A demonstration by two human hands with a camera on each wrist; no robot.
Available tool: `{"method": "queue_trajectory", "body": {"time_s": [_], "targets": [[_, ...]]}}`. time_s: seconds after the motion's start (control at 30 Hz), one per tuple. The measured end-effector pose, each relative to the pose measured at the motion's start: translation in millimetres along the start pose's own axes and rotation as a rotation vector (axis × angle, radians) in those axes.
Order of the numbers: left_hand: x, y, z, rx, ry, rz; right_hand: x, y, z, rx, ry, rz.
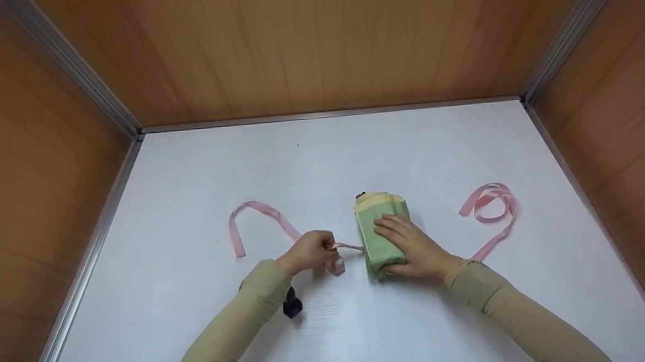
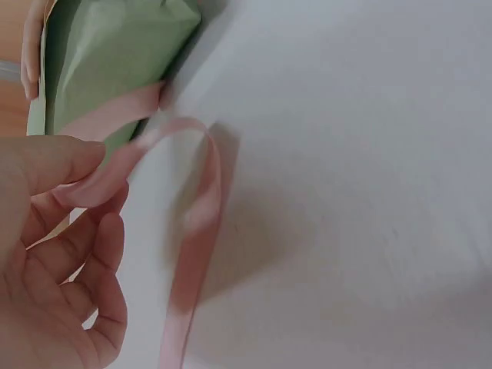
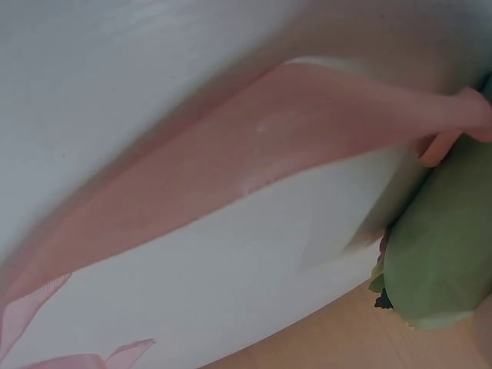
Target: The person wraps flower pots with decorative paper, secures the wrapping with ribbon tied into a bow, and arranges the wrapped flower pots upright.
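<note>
A bundle (image 1: 379, 222) wrapped in green and pale yellow paper lies on the white table, with small dark and leafy bits (image 3: 382, 288) at its far end. Over its top rests my right hand (image 1: 414, 248), the fingers laid across the paper and the thumb near its closer end. My left hand (image 1: 311, 251), just left of the bundle, pinches a pink ribbon (image 2: 104, 184) between thumb and index finger. From that pinch the ribbon runs to the bundle's side; a loose length bends away over the table. Under the bundle the ribbon is hidden.
Right of the bundle the ribbon's other end (image 1: 495, 216) lies in a loose coil. A small black object (image 1: 292, 304) hangs by the left wrist. Wooden panels (image 1: 326, 48) with metal edging border the white table (image 1: 189, 171) at the back and sides.
</note>
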State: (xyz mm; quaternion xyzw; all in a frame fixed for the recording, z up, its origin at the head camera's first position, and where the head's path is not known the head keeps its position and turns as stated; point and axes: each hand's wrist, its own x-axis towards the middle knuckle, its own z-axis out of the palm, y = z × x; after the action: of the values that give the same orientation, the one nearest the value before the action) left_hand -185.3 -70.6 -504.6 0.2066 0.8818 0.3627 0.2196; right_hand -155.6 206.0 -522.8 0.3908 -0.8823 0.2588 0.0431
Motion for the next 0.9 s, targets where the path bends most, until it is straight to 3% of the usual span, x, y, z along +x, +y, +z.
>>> {"method": "queue_trajectory", "body": {"time_s": [0.1, 0.2, 0.3, 0.37, 0.5, 0.63, 0.73, 0.9], "targets": [[-3.8, -10.3, -6.8, 0.043, 0.062, -0.014, -1.9, 1, 1, -0.002, 0.027, -0.017], [-5.9, -19.9, -12.0, 0.139, 0.159, -0.006, -3.0, 2, 1, -0.003, 0.047, -0.024], [-8.1, -27.9, -17.5, 0.239, 0.231, -0.037, -3.0, 1, 3, -0.003, 0.041, -0.013], [-10.4, -31.9, -22.0, 0.278, 0.225, -0.102, -2.8, 1, 3, 0.003, 0.033, -0.005], [-14.8, -39.6, -32.1, 0.346, 0.145, -0.245, -1.7, 0, 4, 0.008, 0.026, 0.000], [-18.1, -46.9, -38.4, 0.343, 0.108, -0.351, -1.5, -1, 5, 0.003, 0.014, 0.019], [-19.3, -51.0, -39.4, 0.310, 0.107, -0.364, -1.6, -1, 5, 0.007, 0.005, 0.037], [-19.0, -53.3, -35.9, 0.332, 0.080, -0.316, -1.3, -1, 5, 0.005, 0.010, 0.040]]}}
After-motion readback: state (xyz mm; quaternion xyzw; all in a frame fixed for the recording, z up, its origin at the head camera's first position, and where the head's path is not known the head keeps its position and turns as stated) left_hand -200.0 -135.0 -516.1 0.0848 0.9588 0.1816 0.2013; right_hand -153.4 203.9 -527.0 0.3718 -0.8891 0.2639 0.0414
